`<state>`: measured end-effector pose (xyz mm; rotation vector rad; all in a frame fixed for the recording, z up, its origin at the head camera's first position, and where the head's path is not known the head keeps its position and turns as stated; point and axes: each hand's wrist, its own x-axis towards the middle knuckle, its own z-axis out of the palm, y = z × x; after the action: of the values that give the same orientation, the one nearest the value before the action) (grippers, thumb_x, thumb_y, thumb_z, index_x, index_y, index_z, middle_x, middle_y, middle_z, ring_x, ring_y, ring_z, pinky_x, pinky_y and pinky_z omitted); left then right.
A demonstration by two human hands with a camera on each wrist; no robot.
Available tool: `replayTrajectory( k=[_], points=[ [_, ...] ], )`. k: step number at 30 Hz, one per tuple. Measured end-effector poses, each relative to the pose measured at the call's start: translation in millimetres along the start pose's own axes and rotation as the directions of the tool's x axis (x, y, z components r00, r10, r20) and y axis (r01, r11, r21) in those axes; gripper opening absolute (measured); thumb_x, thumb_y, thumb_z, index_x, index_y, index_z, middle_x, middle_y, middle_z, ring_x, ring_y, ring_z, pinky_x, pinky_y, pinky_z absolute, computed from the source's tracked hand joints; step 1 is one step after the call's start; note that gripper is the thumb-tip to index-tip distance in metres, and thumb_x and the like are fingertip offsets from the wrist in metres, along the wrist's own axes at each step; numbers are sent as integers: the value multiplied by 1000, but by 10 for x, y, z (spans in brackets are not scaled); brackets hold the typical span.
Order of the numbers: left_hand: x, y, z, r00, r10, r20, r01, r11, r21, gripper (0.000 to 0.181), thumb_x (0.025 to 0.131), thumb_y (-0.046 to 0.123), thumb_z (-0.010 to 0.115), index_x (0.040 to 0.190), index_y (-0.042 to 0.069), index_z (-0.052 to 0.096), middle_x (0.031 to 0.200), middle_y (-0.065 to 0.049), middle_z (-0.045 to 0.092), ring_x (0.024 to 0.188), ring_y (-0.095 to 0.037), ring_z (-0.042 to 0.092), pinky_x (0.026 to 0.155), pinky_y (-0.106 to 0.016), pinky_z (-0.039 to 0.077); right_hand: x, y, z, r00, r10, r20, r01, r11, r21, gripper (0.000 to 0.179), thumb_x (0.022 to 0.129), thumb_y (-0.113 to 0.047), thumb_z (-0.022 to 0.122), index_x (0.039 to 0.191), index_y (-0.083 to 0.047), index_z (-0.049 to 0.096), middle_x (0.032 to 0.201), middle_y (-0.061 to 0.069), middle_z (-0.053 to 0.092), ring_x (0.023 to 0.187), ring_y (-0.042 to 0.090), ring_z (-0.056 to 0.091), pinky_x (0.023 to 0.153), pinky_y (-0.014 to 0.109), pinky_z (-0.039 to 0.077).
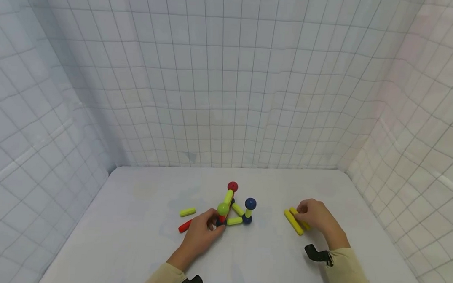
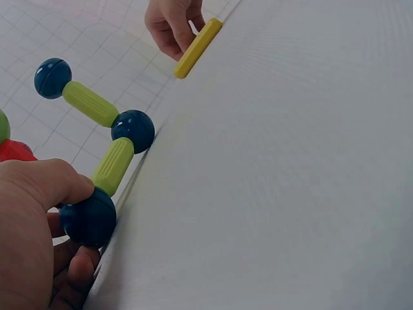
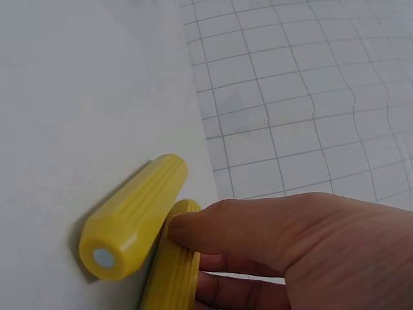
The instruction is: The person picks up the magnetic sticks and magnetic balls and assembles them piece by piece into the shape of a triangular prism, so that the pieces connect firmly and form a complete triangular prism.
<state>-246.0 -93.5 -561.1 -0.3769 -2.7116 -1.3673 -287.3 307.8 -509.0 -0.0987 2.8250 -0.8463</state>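
A magnetic ball-and-rod structure stands mid-table. Its lime rods (image 1: 235, 221) link dark blue balls (image 1: 247, 219), with a raised blue ball (image 1: 250, 203), a lime ball (image 1: 222, 208) and a red ball (image 1: 232, 186) on top. My left hand (image 1: 201, 234) holds the near-left corner, thumb and fingers around a dark blue ball (image 2: 90, 219). Out to the right, two longer yellow rods lie side by side. My right hand (image 1: 319, 216) pinches the right-hand yellow rod (image 3: 173, 274) between thumb and fingers. The other yellow rod (image 3: 132, 223) lies against its left side, untouched by the hand.
A short lime rod (image 1: 187, 212) and a red rod (image 1: 185, 226) lie left of the structure, the red one partly behind my left hand. The white table (image 1: 259, 261) is enclosed at the back and sides by grid-patterned cloth (image 1: 214, 73).
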Motion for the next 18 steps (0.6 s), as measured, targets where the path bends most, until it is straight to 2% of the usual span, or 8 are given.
replayTrajectory(
  k=[5,10,14,18],
  points=[
    [-3,-25,8,1000,-6,10,6,1000,-4,26,95,24,83,118,19,72,90,10,62,78,-9,56,68,-25,49,-17,-42,-10,999,-10,-51,10,1000,-13,21,96,-18,81,108,-1,77,104,8,74,90,23,67,78,42,59],
    [-15,-54,23,1000,0,13,0,1000,-6,26,95,25,85,117,19,73,89,10,61,77,-10,55,66,-25,48,-34,-135,13,989,-88,-116,90,996,17,20,97,-13,78,113,-1,77,100,5,73,91,22,66,80,43,58],
    [-11,-66,24,1000,5,7,-5,1000,-15,25,94,24,85,116,20,72,89,10,62,77,-10,56,66,-25,48,-53,-273,37,973,-156,-169,166,985,46,19,98,-13,78,114,-4,78,98,0,72,90,19,65,80,41,57],
    [-10,-72,35,1000,1,3,-1,1000,-23,25,95,24,85,116,22,73,89,10,63,77,-9,57,67,-25,49,-84,-445,80,943,-238,-232,255,966,42,17,98,-12,78,114,-7,78,96,-4,71,87,15,63,79,38,57]
  ],
)
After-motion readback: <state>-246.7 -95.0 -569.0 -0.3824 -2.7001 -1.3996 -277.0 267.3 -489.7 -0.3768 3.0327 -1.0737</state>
